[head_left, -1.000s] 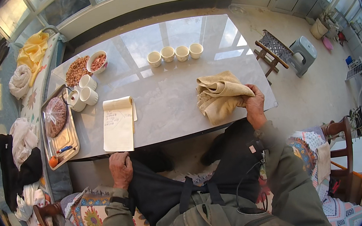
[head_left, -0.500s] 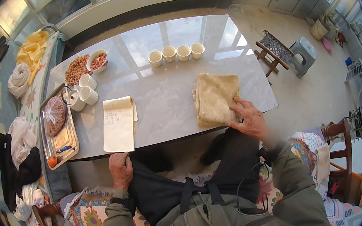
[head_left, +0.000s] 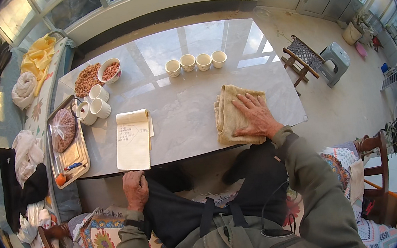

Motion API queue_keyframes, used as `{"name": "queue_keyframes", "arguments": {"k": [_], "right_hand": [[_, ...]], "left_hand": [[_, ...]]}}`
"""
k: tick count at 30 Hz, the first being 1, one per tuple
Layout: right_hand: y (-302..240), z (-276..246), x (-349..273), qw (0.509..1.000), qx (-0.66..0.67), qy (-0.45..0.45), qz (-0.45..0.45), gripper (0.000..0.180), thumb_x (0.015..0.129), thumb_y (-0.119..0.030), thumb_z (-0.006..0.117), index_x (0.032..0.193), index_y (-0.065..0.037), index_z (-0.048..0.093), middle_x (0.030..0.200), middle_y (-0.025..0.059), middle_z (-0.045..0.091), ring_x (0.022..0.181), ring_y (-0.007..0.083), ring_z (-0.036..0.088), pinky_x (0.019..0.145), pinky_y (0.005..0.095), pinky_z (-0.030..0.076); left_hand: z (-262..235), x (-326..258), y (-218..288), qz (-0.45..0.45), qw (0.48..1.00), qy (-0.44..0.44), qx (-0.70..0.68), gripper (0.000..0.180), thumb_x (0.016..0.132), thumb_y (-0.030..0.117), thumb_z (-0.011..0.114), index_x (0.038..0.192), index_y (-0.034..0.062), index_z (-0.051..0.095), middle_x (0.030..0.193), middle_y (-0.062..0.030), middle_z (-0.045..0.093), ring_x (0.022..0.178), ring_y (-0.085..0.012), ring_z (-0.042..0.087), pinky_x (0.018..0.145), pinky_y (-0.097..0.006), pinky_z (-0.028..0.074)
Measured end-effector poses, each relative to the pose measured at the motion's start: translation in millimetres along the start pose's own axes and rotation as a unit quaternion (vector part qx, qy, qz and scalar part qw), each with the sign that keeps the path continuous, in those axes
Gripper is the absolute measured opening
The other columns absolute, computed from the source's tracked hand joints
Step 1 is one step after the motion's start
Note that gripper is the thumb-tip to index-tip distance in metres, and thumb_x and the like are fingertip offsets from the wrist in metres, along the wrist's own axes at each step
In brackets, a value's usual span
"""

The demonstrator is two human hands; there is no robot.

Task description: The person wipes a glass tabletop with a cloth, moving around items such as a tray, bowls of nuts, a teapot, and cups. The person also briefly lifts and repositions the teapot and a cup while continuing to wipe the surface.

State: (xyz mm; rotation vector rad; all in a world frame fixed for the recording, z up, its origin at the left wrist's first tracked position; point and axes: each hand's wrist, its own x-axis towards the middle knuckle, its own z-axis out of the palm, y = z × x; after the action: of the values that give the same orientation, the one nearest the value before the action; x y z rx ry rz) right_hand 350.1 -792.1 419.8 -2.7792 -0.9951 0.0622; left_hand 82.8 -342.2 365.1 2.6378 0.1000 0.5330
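My right hand (head_left: pixel 254 116) lies with its fingers stretched out, pressing on a folded tan towel (head_left: pixel 231 129) near the table's front edge. The towel is stacked in layers, with its edges showing on the left side. My left hand (head_left: pixel 136 189) rests on my left knee just below the table edge, its fingers curled in and nothing visible in them. Nearest to it on the table is an open notepad (head_left: pixel 134 150) with handwriting on its page. A row of several small pale cups (head_left: pixel 188 63) stands beyond the towel.
At the left of the grey table (head_left: pixel 179 126) are a pile of peanuts (head_left: pixel 86 79), a bowl of peanuts (head_left: pixel 110 71), two white cups (head_left: pixel 100 108) and a small white teapot (head_left: pixel 86 114). A metal tray (head_left: pixel 80 154) holds a bagged brown mass, a pen and an orange fruit.
My right hand has moved from the towel's right edge onto its top and now lies flat there. The left hand stays at the knee. The whole view has shifted slightly.
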Motion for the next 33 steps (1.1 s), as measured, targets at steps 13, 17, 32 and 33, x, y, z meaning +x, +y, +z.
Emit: {"name": "queue_keyframes", "arguments": {"k": [13,17,32,33], "right_hand": [[4,16,1,0.977,-0.017,0.034,0.209,0.112,0.084,-0.08,0.072,0.167,-0.01,0.041,0.173,0.0207,0.036,0.16,0.0472,0.031,0.126,0.0691,0.022],[39,0,2,0.943,-0.007,0.029,0.331,0.113,0.087,-0.082,0.068,0.168,-0.009,0.039,0.174,0.0224,0.033,0.161,0.048,0.028,0.127,0.0685,0.022],[91,33,2,0.964,-0.056,0.114,0.235,0.084,0.098,-0.062,0.066,0.165,-0.014,0.046,0.174,0.0131,0.039,0.161,0.0387,0.032,0.128,0.0657,0.022],[92,35,1,0.961,-0.056,0.106,0.251,0.082,0.099,-0.06,0.065,0.165,-0.015,0.046,0.174,0.0133,0.039,0.161,0.0389,0.032,0.128,0.066,0.021]], "left_hand": [[-4,2,3,0.0,1.0,-0.002,-0.001,0.01,0.089,0.003,0.071,0.099,0.0027,0.073,0.093,-0.0132,0.073,0.095,-0.0356,0.068,0.095,-0.048,0.051],[-6,2,3,0.001,1.0,0.009,-0.006,0.01,0.089,0.003,0.071,0.098,0.003,0.073,0.094,-0.0129,0.073,0.096,-0.0353,0.068,0.095,-0.048,0.051],[-9,9,10,-0.004,1.0,0.004,-0.004,0.009,0.09,0.003,0.07,0.098,0.0026,0.074,0.094,-0.0126,0.074,0.096,-0.0349,0.068,0.093,-0.047,0.051],[-8,10,10,-0.002,1.0,0.005,-0.007,0.009,0.09,0.002,0.07,0.098,0.0029,0.074,0.095,-0.0125,0.074,0.095,-0.0348,0.069,0.092,-0.046,0.051]]}}
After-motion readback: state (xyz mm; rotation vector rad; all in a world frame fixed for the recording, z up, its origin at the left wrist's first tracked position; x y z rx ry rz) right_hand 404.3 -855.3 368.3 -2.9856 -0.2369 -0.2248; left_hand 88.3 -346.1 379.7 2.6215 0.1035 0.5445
